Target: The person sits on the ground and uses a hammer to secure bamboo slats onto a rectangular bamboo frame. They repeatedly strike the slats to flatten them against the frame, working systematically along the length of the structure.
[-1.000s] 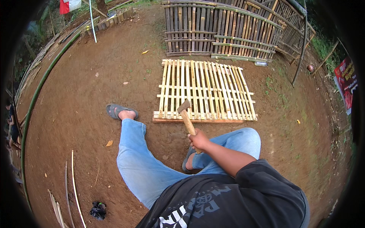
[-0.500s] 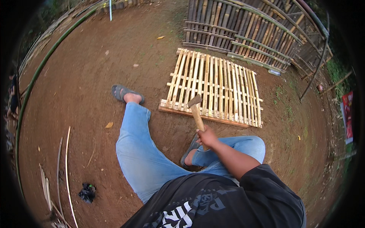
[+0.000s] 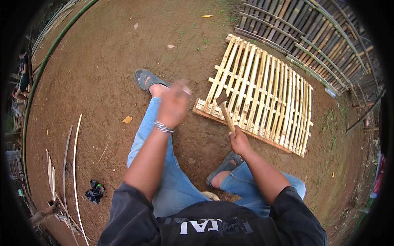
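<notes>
Head view: pale block letters (image 3: 201, 226) run across our dark shirt (image 3: 246, 219), broken by folds, so we leave them uncopied; a red banner (image 3: 377, 176) at the far right rim is too cut off and dim to read. Hatchet (image 3: 226, 112) has a plain light-wood handle and a dark, dull metal head, blade shape hard to make out at this angle. It's out in front of us, right of centre, over the near left part of the pale bamboo panel (image 3: 259, 92); we can't tell if the head touches the slats. Long axis slants: head end points up-left and away from us, butt end down-right into our right hand (image 3: 239, 141). Right fingers are curled closed round the low end of the handle. Left hand (image 3: 174, 104) is raised over the left shin, motion-blurred, chain bracelet (image 3: 163, 127) on the wrist; we can't tell how far its fingers are open or whether they hold anything. Panel lies on brown dirt (image 3: 106, 61), slats running away from us and leaning right, reddish board (image 3: 246, 133) under its near edge. Dark bamboo fence (image 3: 295, 33) behind, clear bottle (image 3: 330, 92) near its foot.
</notes>
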The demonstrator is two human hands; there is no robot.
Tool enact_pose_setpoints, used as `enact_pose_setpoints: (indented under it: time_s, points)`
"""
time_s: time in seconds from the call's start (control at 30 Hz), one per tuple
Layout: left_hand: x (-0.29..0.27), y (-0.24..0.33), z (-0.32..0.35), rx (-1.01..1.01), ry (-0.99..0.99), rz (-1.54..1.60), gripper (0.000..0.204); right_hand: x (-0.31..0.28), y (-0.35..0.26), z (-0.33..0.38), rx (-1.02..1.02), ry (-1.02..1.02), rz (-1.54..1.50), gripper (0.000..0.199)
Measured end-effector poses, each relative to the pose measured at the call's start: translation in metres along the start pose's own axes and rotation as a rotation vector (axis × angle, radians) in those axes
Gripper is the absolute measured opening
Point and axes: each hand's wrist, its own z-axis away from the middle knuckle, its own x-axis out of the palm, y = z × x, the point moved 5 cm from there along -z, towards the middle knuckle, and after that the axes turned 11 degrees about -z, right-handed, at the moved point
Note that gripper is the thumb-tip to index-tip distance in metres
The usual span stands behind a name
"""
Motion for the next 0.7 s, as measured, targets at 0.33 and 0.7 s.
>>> enact_pose_setpoints:
  time_s: [0.33, 0.7]
  points:
    - [0.216, -0.106, 0.026, 0.162, -0.851, -0.772, 0.119, 0.03, 0.03, -0.06, -0.051, -0.002, 0.121, 0.048]
    - [0.221, -0.12, 0.034, 0.213, -0.796, -0.809, 0.127, 0.027, 0.006, -0.064, -0.124, 0.061, 0.023, 0.051]
